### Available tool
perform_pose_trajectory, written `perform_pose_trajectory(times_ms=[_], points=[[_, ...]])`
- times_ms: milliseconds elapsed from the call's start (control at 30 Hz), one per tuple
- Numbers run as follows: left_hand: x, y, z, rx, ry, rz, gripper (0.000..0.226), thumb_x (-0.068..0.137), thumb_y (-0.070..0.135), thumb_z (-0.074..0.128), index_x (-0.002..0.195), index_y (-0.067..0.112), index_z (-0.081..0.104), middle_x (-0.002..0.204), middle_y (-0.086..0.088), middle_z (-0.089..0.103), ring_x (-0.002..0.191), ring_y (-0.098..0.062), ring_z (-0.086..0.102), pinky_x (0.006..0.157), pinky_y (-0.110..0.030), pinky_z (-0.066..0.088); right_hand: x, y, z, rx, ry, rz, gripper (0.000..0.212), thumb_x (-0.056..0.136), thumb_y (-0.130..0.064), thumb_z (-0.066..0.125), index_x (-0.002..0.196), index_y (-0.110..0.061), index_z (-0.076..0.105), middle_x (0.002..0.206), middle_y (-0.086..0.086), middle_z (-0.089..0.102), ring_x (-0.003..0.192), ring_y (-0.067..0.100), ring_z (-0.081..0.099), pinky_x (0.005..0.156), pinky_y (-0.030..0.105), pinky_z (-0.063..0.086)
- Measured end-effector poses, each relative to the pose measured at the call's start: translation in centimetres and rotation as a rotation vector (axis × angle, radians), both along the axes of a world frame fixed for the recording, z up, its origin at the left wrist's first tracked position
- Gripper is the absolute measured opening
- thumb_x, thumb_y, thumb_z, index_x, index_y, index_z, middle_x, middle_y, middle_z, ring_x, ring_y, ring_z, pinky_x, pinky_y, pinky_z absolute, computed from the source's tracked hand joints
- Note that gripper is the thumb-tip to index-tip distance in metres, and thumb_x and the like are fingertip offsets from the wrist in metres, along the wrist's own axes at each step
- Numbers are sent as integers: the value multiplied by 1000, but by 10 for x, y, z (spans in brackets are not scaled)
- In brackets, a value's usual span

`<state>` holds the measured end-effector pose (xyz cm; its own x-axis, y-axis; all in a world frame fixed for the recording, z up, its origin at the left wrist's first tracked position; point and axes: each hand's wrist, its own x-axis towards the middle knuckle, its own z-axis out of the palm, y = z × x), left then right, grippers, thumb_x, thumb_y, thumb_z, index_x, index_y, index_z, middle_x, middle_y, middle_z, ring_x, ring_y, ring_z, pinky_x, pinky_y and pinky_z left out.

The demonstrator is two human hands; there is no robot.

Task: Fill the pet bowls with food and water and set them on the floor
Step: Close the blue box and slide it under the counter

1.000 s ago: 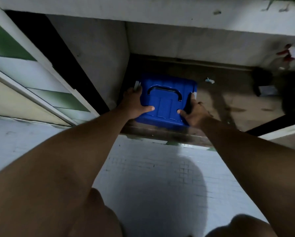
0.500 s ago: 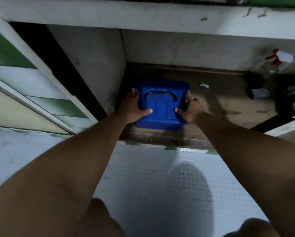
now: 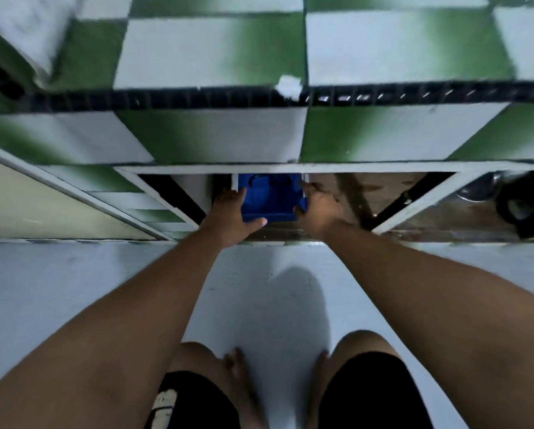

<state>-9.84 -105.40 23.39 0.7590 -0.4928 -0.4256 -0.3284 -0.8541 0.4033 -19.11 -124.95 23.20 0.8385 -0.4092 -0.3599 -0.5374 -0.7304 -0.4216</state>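
A blue plastic box [image 3: 271, 196] with a dark carry handle on its lid sits in the low open compartment under a tiled counter. My left hand [image 3: 233, 216] grips its left side, thumb stretched along the front edge. My right hand [image 3: 318, 210] grips its right side. The counter's front edge hides the box's rear part. No pet bowl is visible.
A green-and-white checked counter top [image 3: 216, 57] fills the upper view. An open cabinet door [image 3: 73, 193] angles out at left. Dark objects [image 3: 525, 202] sit in the compartment at far right. My bare knees and feet are over the pale floor [image 3: 42, 289] below.
The view has risen, so the counter top now shows and hides much of the compartment. Both hands have stayed on the blue box's sides near the compartment's front edge.
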Motion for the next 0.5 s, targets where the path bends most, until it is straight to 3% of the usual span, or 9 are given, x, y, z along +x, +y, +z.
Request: perform_pose_trajectory(times_ms=[133, 267, 400, 500], points=[[-30, 18, 68, 32, 18, -37, 106, 68, 82, 54, 155, 24, 36, 147, -10, 52, 131, -30, 54, 105, -44, 50, -46, 12, 70, 118, 1, 0, 59, 90, -28, 56, 146, -35, 40, 131, 10, 57, 112, 33, 59, 95, 41, 52], [-69, 17, 170, 1, 23, -88, 83, 76, 68, 63, 148, 31, 47, 129, -6, 60, 115, -25, 59, 98, -42, 54, -85, 12, 150, 147, -55, -32, 60, 86, -27, 59, 145, -26, 45, 137, 10, 53, 122, 33, 54, 100, 45, 50], [-105, 3, 260, 13, -17, -141, 81, 86, 57, 71, 152, 18, 45, 137, -8, 56, 126, -27, 53, 106, -41, 48, -114, 7, 230, 158, -106, -43, 60, 88, -25, 62, 145, -22, 45, 141, 6, 49, 122, 29, 54, 101, 44, 49], [-121, -20, 309, -41, -60, -178, 74, 88, 57, 69, 147, 18, 49, 136, -6, 57, 123, -26, 54, 105, -44, 49, -133, -9, 280, 171, -183, -45, 58, 90, -23, 62, 145, -20, 45, 141, 5, 48, 126, 26, 50, 106, 40, 45]])
